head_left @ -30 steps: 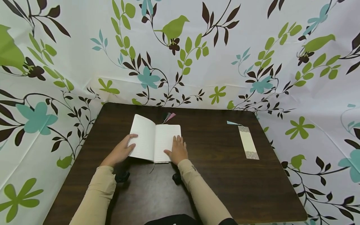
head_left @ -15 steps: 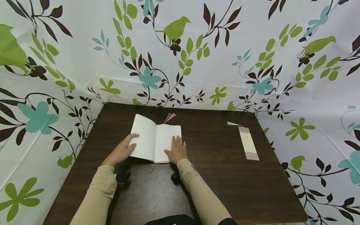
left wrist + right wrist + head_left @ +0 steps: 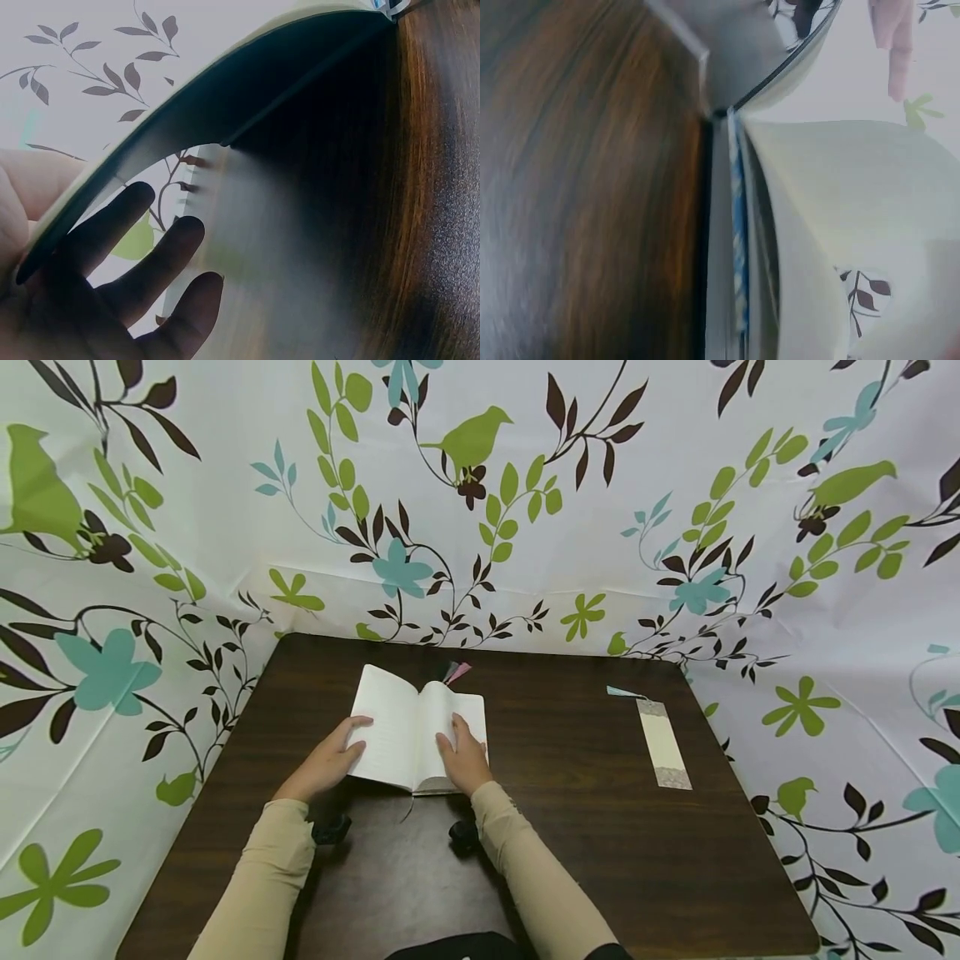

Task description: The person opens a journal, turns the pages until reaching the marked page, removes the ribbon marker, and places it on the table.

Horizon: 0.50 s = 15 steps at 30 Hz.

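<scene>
An open notebook (image 3: pixel 386 727) lies on the dark table with blank-looking pages, its left side tilted up. My left hand (image 3: pixel 324 762) grips the left cover, thumb on the page and fingers beneath; in the left wrist view those fingers (image 3: pixel 157 262) spread under the dark cover (image 3: pixel 247 82). On the right side, my right hand (image 3: pixel 467 756) holds lifted pages (image 3: pixel 433 718), which bulge up toward the spine. In the right wrist view the lifted page (image 3: pixel 855 180) curves away from the page block, and the right fingers are mostly hidden.
Dark and pink tassels (image 3: pixel 456 672) stick out behind the notebook. A cream bookmark (image 3: pixel 660 739) with patterned ends and a light blue tassel (image 3: pixel 624 692) lies on the right of the table (image 3: pixel 570 852). A thin ribbon (image 3: pixel 407 812) hangs from the notebook's near edge.
My right hand was flat on the right page; it has shifted slightly left, and pages there now bulge upward. The left hand keeps its grip on the left cover.
</scene>
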### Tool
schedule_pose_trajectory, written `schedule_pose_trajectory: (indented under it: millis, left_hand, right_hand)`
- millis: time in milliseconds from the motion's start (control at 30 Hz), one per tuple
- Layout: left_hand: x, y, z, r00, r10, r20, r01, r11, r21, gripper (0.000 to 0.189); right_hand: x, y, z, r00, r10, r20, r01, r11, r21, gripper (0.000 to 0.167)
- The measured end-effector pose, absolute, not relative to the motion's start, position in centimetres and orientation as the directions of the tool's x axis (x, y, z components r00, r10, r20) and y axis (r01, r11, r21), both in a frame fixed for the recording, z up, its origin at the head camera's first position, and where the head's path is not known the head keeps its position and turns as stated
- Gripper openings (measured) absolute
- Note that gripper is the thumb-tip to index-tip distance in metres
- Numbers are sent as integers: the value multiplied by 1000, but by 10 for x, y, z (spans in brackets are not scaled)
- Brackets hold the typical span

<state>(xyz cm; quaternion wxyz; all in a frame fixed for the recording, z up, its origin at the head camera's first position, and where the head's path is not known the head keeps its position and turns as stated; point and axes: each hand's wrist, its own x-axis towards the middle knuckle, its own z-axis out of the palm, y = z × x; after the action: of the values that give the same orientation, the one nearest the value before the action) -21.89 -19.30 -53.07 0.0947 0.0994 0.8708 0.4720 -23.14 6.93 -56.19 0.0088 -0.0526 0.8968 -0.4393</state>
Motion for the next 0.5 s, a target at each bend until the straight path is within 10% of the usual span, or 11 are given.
schedule_pose_trajectory:
  millis: [300,500]
  left_hand:
    - [-218,-193,-532,-962,262,-78,76,530,845,45]
    - [-218,-193,-528,-962,264,-78,73,517,853,49]
  right_hand:
    - [-221,48,-562,-948,-264,180,-205,69,-976,89]
    - [-208,29,-551,-898,-406,172,-183,-13,-983,106]
